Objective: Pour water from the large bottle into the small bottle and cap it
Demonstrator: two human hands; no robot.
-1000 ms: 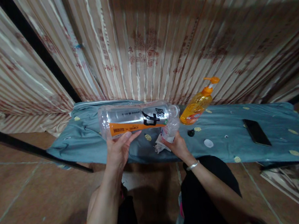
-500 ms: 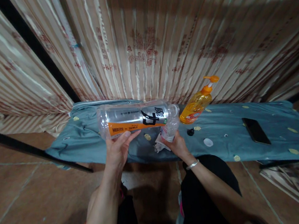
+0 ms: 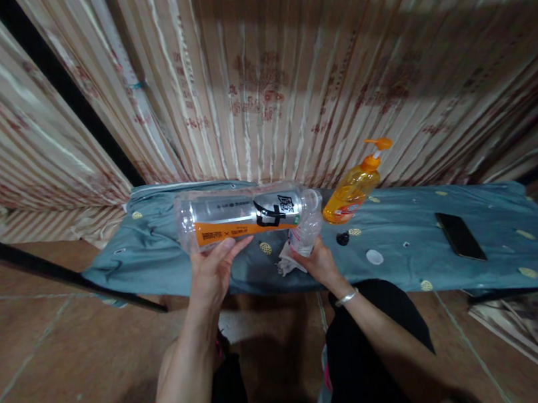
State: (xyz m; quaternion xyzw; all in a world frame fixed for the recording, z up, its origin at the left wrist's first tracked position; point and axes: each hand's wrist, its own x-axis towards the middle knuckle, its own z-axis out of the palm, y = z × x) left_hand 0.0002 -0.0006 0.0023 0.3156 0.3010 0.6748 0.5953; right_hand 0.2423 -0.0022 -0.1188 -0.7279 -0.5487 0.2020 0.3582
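Note:
My left hand (image 3: 214, 267) is wrapped round the lower end of a large clear bottle (image 3: 240, 214) with a silver and orange label. The bottle lies nearly level, its mouth pointing right. My right hand (image 3: 319, 262) holds a smaller clear bottle (image 3: 304, 231) upright but tilted, with its top at the large bottle's mouth. Whether the two mouths touch cannot be made out. A crumpled whitish cloth or tissue (image 3: 288, 260) lies beside my right hand. Just to the right stands an orange pump bottle (image 3: 351, 194) of yellow-orange liquid.
On the blue cloth-covered bench (image 3: 410, 268) lie a black cap (image 3: 342, 238), a white cap (image 3: 374, 257) and a dark phone (image 3: 461, 235). A striped curtain (image 3: 248, 63) hangs behind. Dark metal poles (image 3: 64, 84) stand at the left.

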